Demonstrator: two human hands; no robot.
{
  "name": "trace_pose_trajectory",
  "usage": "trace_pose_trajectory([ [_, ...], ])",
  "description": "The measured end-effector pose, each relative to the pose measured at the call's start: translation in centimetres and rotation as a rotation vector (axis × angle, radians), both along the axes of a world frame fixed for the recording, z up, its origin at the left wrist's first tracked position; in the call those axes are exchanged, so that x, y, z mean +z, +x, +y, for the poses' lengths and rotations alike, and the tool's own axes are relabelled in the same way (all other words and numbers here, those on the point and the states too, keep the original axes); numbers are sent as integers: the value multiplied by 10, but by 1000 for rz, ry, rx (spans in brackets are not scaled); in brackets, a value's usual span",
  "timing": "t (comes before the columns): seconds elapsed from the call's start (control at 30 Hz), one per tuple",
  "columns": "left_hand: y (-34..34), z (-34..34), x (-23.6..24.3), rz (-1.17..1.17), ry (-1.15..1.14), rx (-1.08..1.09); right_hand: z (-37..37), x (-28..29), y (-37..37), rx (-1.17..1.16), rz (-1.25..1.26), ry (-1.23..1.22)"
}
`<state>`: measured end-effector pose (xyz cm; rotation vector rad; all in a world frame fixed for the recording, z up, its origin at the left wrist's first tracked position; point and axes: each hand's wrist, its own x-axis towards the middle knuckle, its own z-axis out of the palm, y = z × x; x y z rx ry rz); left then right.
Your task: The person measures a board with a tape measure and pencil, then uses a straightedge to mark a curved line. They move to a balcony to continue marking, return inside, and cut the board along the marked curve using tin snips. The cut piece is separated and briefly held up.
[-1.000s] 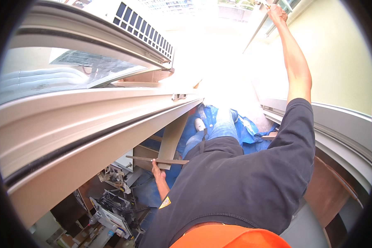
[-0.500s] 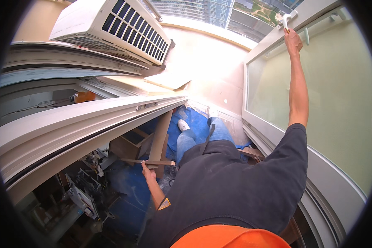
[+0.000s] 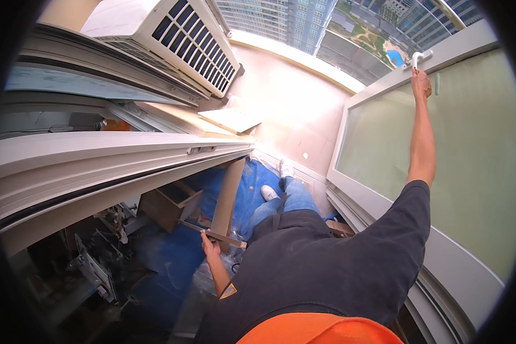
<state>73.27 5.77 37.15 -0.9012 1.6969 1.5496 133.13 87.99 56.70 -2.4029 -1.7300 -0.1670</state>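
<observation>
My right hand (image 3: 421,84) is closed around the white lever handle (image 3: 417,59) of a white-framed door with a frosted glass panel (image 3: 407,129), which stands swung out to the right. That arm is stretched far forward. Low on the left, my left hand (image 3: 210,245) grips a narrow wooden strip (image 3: 234,241), held roughly level beside my hip. Behind the strip, a long brown board (image 3: 229,192) leans close to the door frame. Fingers of the left hand are partly hidden by the strip.
An outdoor air-conditioner unit (image 3: 192,46) stands beyond the frame at the left. A loose pale panel (image 3: 230,120) lies near it. Blue sheeting (image 3: 211,186) covers floor around my feet. A brown box (image 3: 165,207) and dark tools (image 3: 97,269) stand left. A low parapet (image 3: 295,57) edges the balcony.
The view has tilted up, showing more buildings outside. My right hand and the door handle sit farther right and lower in view. My feet have shifted; both hands keep their holds.
</observation>
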Motion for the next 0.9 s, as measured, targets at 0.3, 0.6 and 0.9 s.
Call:
trace_pose_trajectory([
  [0.3, 24, 0, -29, 38, -22, -94, -138, -36, -199, 407, 620, 50],
  [0.6, 60, 15, -73, -12, 35, -284, -512, -98, -458, 1463, 635, -1370],
  [0.9, 110, 33, -111, -86, 193, -405, -597, -179, -420, 1513, 228, -1414],
])
